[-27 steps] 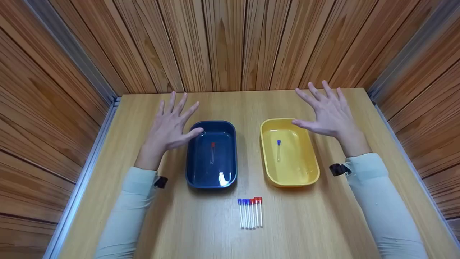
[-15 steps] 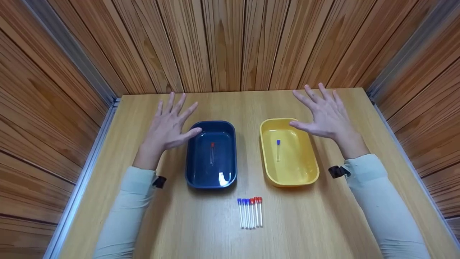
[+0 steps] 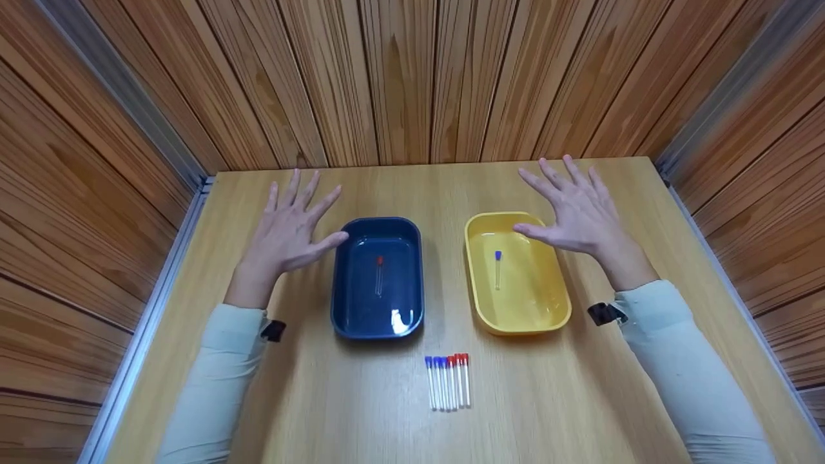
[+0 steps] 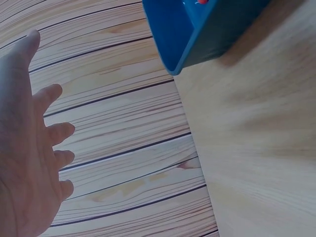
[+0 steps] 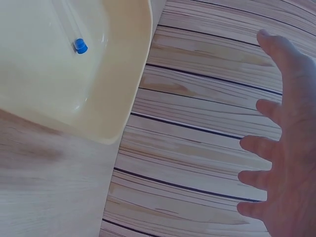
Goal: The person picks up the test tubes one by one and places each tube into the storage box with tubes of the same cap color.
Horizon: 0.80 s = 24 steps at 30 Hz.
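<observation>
My left hand (image 3: 285,229) hovers with spread fingers left of the blue tray (image 3: 377,327), its thumb tip overlapping the tray's rim in the head view. Fingers splayed, my right hand (image 3: 580,216) is over the far right corner of the yellow tray (image 3: 525,312). Both hands hold nothing. A clear tube with a red cap (image 3: 379,261) lies in the blue tray. In the yellow tray lies another clear tube, its blue cap (image 5: 80,46) showing in the right wrist view. Nearer the front, several capped tubes (image 3: 448,383) lie side by side, blue caps left and red caps right.
The trays stand side by side on a light wooden table (image 3: 348,412). Wood-plank walls (image 3: 399,77) rise behind it and on both sides, with metal strips (image 3: 151,290) along the table's side edges. A dark wrist device (image 3: 606,314) sits by the right cuff.
My left hand has drifted left, away from the blue tray. My right hand has moved slightly left and nearer the front. Trays and tubes lie as before.
</observation>
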Available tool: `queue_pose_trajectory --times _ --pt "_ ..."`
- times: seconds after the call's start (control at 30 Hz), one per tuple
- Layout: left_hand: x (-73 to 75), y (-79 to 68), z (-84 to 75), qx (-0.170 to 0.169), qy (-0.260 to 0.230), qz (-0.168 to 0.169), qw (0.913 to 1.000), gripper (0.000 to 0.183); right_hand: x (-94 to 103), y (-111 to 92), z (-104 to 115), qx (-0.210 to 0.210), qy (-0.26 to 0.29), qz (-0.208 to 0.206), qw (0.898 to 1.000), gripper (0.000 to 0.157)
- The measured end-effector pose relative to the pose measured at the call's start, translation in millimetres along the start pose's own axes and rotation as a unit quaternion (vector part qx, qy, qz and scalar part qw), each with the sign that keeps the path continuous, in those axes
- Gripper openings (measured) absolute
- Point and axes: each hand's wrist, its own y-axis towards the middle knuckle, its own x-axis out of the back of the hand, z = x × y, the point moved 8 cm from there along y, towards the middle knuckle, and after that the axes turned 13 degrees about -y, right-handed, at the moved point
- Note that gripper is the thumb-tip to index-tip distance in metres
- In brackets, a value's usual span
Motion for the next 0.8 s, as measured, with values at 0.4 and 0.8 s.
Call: queue_pose_trajectory --times 0.4,0.8 --pt "2.0 -4.2 9.8 0.007 -0.006 0.006 0.9999 0.089 3.2 -3.8 16.8 0.009 0.015 -0.010 1.000 0.096" --pt "-2.7 -3.3 10.9 -0.001 -0.037 0.008 0.9993 0.088 -2.9 -8.7 27.6 0.018 0.042 -0.014 0.999 0.096"
